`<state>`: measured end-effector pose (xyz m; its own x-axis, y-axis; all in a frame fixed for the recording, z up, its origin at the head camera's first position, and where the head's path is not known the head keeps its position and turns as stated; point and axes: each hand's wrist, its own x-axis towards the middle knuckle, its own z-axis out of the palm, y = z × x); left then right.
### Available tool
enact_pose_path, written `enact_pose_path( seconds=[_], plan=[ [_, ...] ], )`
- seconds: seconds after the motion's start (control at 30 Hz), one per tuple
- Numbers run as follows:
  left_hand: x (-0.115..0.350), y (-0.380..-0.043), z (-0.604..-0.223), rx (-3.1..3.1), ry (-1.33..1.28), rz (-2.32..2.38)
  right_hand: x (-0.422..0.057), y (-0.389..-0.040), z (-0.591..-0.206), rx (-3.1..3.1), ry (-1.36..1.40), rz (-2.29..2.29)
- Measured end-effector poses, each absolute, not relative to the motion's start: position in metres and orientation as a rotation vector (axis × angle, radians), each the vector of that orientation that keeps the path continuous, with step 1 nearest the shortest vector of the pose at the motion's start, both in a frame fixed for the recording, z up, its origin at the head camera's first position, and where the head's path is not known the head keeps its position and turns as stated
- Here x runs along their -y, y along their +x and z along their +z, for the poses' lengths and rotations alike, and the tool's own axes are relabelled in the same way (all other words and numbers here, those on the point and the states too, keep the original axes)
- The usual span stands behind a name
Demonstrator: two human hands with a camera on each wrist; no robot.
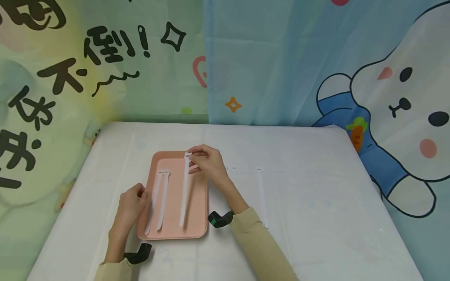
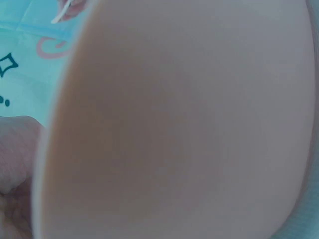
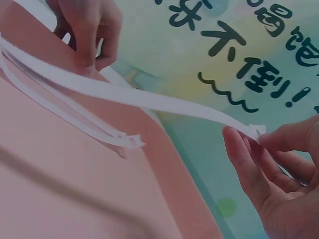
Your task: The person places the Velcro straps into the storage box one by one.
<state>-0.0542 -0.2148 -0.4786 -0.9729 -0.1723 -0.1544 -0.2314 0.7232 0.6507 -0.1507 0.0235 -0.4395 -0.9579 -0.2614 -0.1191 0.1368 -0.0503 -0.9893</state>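
printed fabric backdrop (image 1: 267,70) stands behind the white-covered bench (image 1: 316,214). right hand (image 1: 207,162): grip closed, pinching the upper end of 1 long white strip (image 1: 184,191) above the pink tray (image 1: 197,212). left hand (image 1: 131,205): fingers curled, grip apparently on the tray's left rim. 2 companion strips (image 1: 163,201) lie inside. recommended: steady the tray, align the held strip beside the pair without overlap, lower it flat, then release.
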Motion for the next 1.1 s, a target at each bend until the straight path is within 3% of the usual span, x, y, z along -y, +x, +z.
enact_pose_path(
  seconds=[0.73,1.1],
  plan=[
    [0.216,-0.056,-0.480,-2.844,-0.319,1.099,0.017,-0.164,-0.478,-2.062,-0.169,-2.002],
    [0.215,-0.055,-0.476,-2.824,-0.322,1.110,0.024,-0.163,-0.487,-2.005,-0.001,-1.826]
  ],
)
